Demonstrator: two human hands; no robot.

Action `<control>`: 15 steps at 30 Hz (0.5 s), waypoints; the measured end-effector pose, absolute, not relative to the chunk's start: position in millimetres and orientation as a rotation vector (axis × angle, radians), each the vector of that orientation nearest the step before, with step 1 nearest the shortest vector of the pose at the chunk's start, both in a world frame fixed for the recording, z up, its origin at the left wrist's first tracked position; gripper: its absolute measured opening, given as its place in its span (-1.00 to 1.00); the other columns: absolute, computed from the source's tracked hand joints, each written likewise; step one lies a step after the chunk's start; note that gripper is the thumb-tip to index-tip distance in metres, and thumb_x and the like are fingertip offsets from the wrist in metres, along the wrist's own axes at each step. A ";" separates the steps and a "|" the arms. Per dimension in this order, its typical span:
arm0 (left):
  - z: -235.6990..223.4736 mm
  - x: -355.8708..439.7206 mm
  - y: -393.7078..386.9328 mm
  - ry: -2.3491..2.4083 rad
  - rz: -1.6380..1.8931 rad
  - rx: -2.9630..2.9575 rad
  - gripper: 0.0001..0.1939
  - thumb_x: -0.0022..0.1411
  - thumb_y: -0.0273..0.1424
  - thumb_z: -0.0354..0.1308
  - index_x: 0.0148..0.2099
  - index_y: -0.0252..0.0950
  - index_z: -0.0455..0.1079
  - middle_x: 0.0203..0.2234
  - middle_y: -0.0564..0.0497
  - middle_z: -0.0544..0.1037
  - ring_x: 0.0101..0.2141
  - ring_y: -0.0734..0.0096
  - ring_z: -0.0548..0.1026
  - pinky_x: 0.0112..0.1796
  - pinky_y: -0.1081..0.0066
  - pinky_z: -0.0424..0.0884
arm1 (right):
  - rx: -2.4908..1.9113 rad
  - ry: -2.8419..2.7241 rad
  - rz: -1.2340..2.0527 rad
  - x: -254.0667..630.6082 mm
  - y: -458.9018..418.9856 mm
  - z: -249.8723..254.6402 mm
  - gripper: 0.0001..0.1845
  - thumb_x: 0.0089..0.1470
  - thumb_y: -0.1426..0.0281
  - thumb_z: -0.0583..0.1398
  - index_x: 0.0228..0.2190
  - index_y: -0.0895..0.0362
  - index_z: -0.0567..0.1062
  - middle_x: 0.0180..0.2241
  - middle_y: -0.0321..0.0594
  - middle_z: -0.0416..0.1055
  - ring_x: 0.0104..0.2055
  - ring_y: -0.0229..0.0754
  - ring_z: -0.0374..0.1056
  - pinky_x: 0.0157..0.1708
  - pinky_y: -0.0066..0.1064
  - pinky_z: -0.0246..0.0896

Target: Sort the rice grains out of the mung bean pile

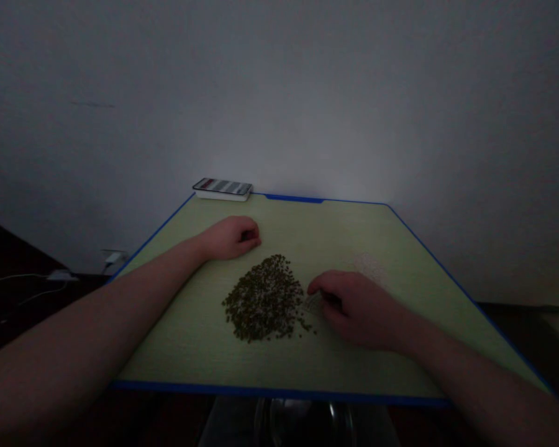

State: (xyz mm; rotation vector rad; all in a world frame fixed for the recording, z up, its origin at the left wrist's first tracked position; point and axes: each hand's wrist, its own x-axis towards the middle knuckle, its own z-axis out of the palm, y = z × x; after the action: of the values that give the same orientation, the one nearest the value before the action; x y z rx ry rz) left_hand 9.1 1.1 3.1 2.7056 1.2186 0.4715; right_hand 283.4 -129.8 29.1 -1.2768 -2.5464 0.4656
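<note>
A heap of small dark green beans [264, 301], with paler bits mixed in, lies on the pale green tabletop [186, 335]. Behind its left side, my left hand [233, 238] rests on the table with fingers loosely curled; its hollow looks dark and nothing shows in it. At the heap's right edge is my right hand [354, 304], fingers bent, with a gap between index finger and thumb. The index fingertip is close to some pale grains and stray beans. A thin patch of small whitish grains [370, 266] lies just behind my right hand.
A phone [223, 185] lies on a white box [222, 195] at the table's back left corner. Blue edging [279, 392] runs round the table, which stands against a pale wall [307, 93]. At lower left are a white plug [114, 257] and cables. The room is dim.
</note>
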 end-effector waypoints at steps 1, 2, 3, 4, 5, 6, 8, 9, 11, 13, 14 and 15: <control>3.2 9.1 1.0 1.222 0.468 2.705 -0.75 0.16 -0.24 0.04 -0.36 -0.32 0.38 -0.54 0.04 0.41 -0.52 0.50 0.28 -0.45 0.45 0.16 | -1.268 -2.547 0.471 283.1 -130.0 29.0 -0.65 -0.09 0.58 0.08 -0.25 0.18 0.51 -0.35 -0.19 0.48 -0.38 -0.24 0.31 -0.34 -0.40 0.12; 3.4 9.2 0.9 1.224 0.465 2.702 -0.75 0.15 -0.23 0.05 -0.36 -0.32 0.38 -0.54 0.04 0.41 -0.52 0.50 0.29 -0.45 0.45 0.16 | -1.254 -2.550 0.479 282.9 -130.3 28.9 -0.66 -0.09 0.58 0.08 -0.25 0.18 0.51 -0.35 -0.19 0.48 -0.38 -0.24 0.31 -0.34 -0.41 0.12; 3.6 9.3 0.8 1.227 0.462 2.698 -0.75 0.15 -0.23 0.05 -0.36 -0.32 0.38 -0.54 0.04 0.41 -0.52 0.50 0.29 -0.46 0.45 0.16 | -1.242 -2.552 0.487 282.6 -130.7 28.8 -0.66 -0.09 0.58 0.07 -0.25 0.17 0.51 -0.36 -0.19 0.48 -0.38 -0.25 0.31 -0.35 -0.41 0.12; 3.9 9.5 0.5 1.229 0.462 2.694 -0.76 0.15 -0.23 0.05 -0.36 -0.32 0.38 -0.54 0.04 0.41 -0.52 0.50 0.29 -0.46 0.45 0.16 | -1.231 -2.553 0.493 282.3 -131.0 28.7 -0.66 -0.08 0.58 0.07 -0.25 0.17 0.51 -0.36 -0.19 0.48 -0.39 -0.25 0.31 -0.35 -0.42 0.12; 4.3 9.8 0.3 1.229 0.464 2.692 -0.76 0.15 -0.24 0.05 -0.36 -0.32 0.38 -0.53 0.04 0.41 -0.52 0.50 0.29 -0.46 0.45 0.16 | -1.223 -2.555 0.499 281.9 -131.3 28.5 -0.66 -0.09 0.59 0.07 -0.25 0.17 0.51 -0.37 -0.20 0.48 -0.39 -0.25 0.31 -0.35 -0.42 0.13; 4.7 10.0 0.0 1.230 0.464 2.692 -0.76 0.15 -0.24 0.05 -0.36 -0.32 0.38 -0.53 0.04 0.41 -0.52 0.50 0.29 -0.46 0.45 0.16 | -1.219 -2.556 0.506 281.5 -131.6 28.4 -0.66 -0.09 0.59 0.07 -0.25 0.17 0.52 -0.37 -0.19 0.48 -0.39 -0.25 0.31 -0.35 -0.42 0.13; 5.2 10.5 -0.4 1.232 0.463 2.693 -0.76 0.15 -0.24 0.05 -0.36 -0.32 0.38 -0.53 0.03 0.42 -0.51 0.50 0.29 -0.46 0.45 0.16 | -1.208 -2.549 0.519 280.3 -131.9 27.8 -0.65 -0.09 0.59 0.08 -0.24 0.17 0.52 -0.35 -0.18 0.48 -0.38 -0.25 0.32 -0.33 -0.42 0.15; 5.3 10.6 -0.5 1.232 0.464 2.694 -0.76 0.14 -0.24 0.05 -0.36 -0.32 0.38 -0.53 0.03 0.41 -0.51 0.50 0.29 -0.46 0.45 0.16 | -1.195 -2.544 0.525 279.6 -132.0 27.5 -0.65 -0.08 0.59 0.08 -0.24 0.17 0.52 -0.35 -0.18 0.49 -0.37 -0.24 0.33 -0.32 -0.41 0.16; 5.1 10.6 -0.2 1.226 0.468 2.695 -0.76 0.14 -0.24 0.05 -0.37 -0.32 0.37 -0.53 0.04 0.41 -0.51 0.50 0.29 -0.46 0.45 0.16 | -1.163 -2.529 0.539 278.4 -132.1 26.6 -0.65 -0.06 0.59 0.08 -0.22 0.17 0.51 -0.32 -0.17 0.49 -0.33 -0.22 0.35 -0.29 -0.40 0.17; 4.5 10.2 0.4 1.220 0.473 2.696 -0.75 0.15 -0.23 0.04 -0.37 -0.32 0.37 -0.54 0.04 0.40 -0.52 0.50 0.28 -0.46 0.45 0.16 | -1.148 -2.513 0.547 277.5 -132.1 26.0 -0.65 -0.04 0.59 0.07 -0.21 0.16 0.51 -0.30 -0.17 0.49 -0.31 -0.22 0.36 -0.26 -0.40 0.19; 4.2 10.0 0.7 1.216 0.474 2.696 -0.75 0.15 -0.23 0.04 -0.37 -0.32 0.37 -0.55 0.04 0.40 -0.52 0.50 0.28 -0.46 0.46 0.16 | -1.156 -2.507 0.544 277.3 -132.2 25.8 -0.65 -0.04 0.58 0.07 -0.21 0.16 0.52 -0.30 -0.16 0.50 -0.30 -0.22 0.37 -0.26 -0.40 0.19; 3.9 9.8 1.0 1.215 0.473 2.697 -0.75 0.15 -0.23 0.04 -0.37 -0.32 0.37 -0.55 0.05 0.40 -0.52 0.51 0.28 -0.46 0.46 0.16 | -1.173 -2.502 0.537 277.2 -132.3 25.8 -0.64 -0.04 0.58 0.07 -0.20 0.17 0.52 -0.30 -0.16 0.50 -0.31 -0.22 0.37 -0.26 -0.40 0.19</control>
State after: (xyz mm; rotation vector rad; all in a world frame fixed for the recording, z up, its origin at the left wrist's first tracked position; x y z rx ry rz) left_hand 9.8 1.0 3.9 2.6968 1.2152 0.4727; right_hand 277.2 -132.3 25.8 -1.1730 -2.5025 0.5370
